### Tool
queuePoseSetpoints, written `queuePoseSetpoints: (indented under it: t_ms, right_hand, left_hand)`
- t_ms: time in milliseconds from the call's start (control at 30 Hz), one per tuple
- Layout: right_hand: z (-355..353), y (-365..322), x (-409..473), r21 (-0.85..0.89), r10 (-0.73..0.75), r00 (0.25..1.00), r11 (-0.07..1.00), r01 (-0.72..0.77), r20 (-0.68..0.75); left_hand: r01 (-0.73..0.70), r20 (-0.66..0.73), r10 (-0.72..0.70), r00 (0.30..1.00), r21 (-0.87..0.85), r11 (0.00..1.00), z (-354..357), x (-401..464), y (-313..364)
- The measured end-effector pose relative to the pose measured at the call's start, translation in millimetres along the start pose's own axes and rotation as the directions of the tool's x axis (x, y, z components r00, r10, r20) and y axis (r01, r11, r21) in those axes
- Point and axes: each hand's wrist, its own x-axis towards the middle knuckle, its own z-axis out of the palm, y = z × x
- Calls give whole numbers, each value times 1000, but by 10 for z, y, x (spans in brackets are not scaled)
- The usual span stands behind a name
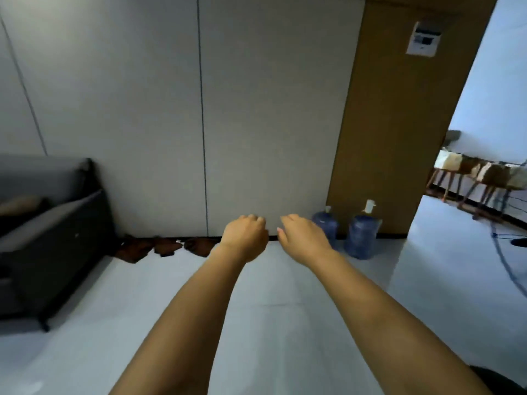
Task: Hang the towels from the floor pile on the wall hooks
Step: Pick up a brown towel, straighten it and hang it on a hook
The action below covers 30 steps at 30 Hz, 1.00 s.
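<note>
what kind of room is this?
Probably an office lounge or lobby area, indoors. Cues: a dark sofa against a panelled wall, two blue water-cooler jugs on the tiled floor, and a doorway to a room with wooden chairs. Brown towels lie at the wall's foot.

You find no text you can read here: the white wall panel [423, 38] on the brown wall section [399, 124] carries dark markings, but they are too blurred.
</note>
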Motion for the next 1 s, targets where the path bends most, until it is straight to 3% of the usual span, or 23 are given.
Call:
queuePoseSetpoints:
  t_ms: [400, 700, 1000]
  right_hand:
    - [888, -383, 2178, 156, -208, 975, 968, 194, 76]
    - [1479, -584, 3279, 118, -295, 949, 952, 282, 113]
    - [2272, -920, 4706, 80, -261, 956, 964, 252, 135]
  left_hand:
    - [321, 48, -325, 945, 82, 944, 640, 1227, -1547]
    - [385, 23, -389, 921, 103, 917, 1061, 2075, -2384]
    - [296, 55, -307, 950, 147, 944, 1592, 3168, -3553]
